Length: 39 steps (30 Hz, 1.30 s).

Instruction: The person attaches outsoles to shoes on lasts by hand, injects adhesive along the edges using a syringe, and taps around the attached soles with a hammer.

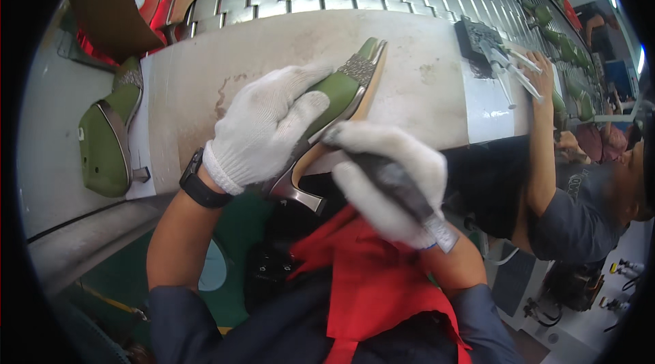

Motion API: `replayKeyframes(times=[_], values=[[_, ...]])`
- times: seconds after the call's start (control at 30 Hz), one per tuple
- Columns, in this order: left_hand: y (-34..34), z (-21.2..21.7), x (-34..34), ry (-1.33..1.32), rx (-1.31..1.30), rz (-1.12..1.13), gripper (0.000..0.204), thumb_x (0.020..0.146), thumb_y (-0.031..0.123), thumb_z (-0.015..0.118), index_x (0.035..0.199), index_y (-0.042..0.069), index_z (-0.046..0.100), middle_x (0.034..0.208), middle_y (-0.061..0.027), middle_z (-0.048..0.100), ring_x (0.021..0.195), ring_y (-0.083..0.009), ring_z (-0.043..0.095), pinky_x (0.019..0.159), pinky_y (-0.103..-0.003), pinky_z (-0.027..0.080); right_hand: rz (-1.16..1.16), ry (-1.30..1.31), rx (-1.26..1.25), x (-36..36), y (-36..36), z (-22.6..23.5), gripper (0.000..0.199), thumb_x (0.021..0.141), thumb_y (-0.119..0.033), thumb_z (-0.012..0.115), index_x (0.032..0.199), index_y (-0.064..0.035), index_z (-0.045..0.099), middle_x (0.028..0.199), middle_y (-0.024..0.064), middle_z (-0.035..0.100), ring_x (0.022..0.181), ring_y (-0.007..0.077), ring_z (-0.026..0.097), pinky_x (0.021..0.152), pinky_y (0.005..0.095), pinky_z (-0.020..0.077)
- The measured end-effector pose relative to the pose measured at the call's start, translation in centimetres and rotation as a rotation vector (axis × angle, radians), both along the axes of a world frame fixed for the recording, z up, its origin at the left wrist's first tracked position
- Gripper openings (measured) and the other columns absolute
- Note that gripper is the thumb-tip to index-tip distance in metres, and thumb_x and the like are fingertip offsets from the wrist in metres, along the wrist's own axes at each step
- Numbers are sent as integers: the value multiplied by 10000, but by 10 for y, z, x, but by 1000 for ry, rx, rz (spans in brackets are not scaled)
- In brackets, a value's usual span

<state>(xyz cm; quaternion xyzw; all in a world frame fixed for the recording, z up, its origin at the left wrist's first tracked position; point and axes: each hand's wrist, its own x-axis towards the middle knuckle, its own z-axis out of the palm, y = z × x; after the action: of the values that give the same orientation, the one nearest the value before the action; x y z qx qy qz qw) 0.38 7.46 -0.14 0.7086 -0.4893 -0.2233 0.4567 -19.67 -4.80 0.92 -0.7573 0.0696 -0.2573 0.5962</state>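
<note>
Gripping a green high-heeled shoe across the near edge of the worktop, with fingers of the gloved left hand closed over its upper; wrapping the gloved right hand around a blurred dark object, possibly a tool, beside the sole.

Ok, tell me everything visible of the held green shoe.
The green shoe has a sparkly band near the toe, metallic edging, a tan sole and a metallic-looking heel. It is tilted, toe pointing away over the table, heel past its near edge. The left hand grips it; the right hand is by its sole.
</note>
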Motion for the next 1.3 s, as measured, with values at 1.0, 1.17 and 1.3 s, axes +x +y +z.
replayKeyframes(times=[1.0, 1.17, 1.3], values=[[-21, 93, -27, -234, -414, 1, 775, 810, 59, 857, 1502, -11, 516, 1400, -168, 664, 1372, -277, 658, 1190, -432, 503, -107, 182, 409, 33, -108, -11, 222, 1087, -116, 629, 1203, 45, 728, 1189, 150, 801, 1091, 208, 753, 1002, 348, 586], [-26, 91, -39, -237, -441, 7, 783, 812, 65, 864, 1504, -8, 503, 1381, -172, 674, 1370, -285, 660, 1185, -432, 508, -39, -272, 182, -24, -53, 83, 411, 1061, -173, 710, 1382, 51, 582, 1305, 305, 728, 1239, 450, 732, 1079, 561, 609], [-34, 88, -55, -300, -467, 97, 837, 785, 171, 983, 1467, 8, 527, 1344, -182, 698, 1262, -319, 718, 1100, -436, 557, 135, -59, -309, -36, -53, 130, 457, 915, -263, 913, 1224, 13, 721, 1242, 267, 783, 1210, 380, 762, 1064, 478, 602]])
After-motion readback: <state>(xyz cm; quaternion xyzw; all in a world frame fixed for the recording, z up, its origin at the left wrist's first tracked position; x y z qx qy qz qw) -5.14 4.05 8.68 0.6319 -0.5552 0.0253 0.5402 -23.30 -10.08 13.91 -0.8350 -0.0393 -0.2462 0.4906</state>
